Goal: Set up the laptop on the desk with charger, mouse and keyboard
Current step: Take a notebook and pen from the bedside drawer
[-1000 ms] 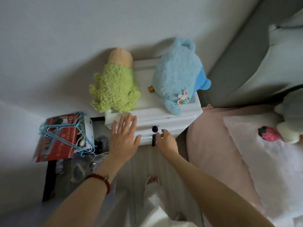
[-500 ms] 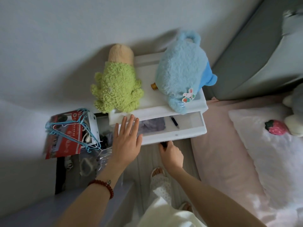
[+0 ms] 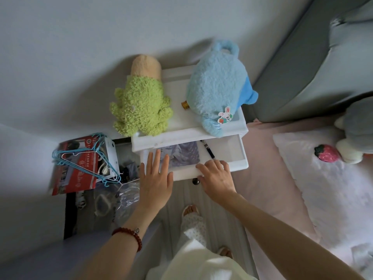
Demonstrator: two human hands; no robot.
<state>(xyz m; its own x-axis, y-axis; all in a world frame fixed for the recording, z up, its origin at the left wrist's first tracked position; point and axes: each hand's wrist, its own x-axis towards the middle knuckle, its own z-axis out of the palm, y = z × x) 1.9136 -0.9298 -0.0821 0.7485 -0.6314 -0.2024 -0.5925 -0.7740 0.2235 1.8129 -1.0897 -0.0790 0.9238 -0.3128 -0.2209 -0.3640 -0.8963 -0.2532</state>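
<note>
Drawer point(image 3: 232, 156) further out, contents half-hidden under nightstand top point(image 3: 181, 136).

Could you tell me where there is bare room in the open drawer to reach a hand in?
The drawer is bare right of the black pen. Left of the pen it is crowded: a grey printed sheet and the left hand lie there.

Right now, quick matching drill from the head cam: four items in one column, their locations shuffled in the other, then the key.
Items:
1. green plush
2. pen
3. strawberry toy
4. blue hangers

Places:
A. on the white pillow
B. on the red box left of the nightstand
C. inside the open drawer
D. on the nightstand top, left side

Pairs: 1-D, 2-C, 3-A, 4-B
</note>
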